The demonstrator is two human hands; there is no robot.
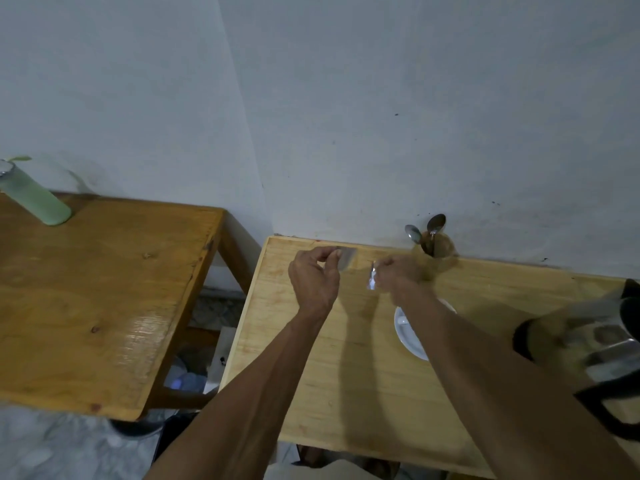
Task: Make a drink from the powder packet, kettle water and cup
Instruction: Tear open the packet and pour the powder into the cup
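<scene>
- Pinching a silvery piece of the powder packet [347, 261] between thumb and fingertips, my left hand [314, 282] hung above the pale wooden table [363, 375], just above the frame's centre.
- My right hand [398, 277] sat just beside it, fingers pressed together on another shiny strip [371, 280]; the two pieces were apart.
- Below my right forearm, a white cup [410, 332] lay partly hidden on the table.
- At the right edge stood the kettle [588, 344], blurred, with its dark handle towards me.
- Behind my right hand, a holder [437, 256] against the wall held two spoons [424, 232].
- A green bottle [38, 199] stood on the darker table [104, 289] in the frame's left.
</scene>
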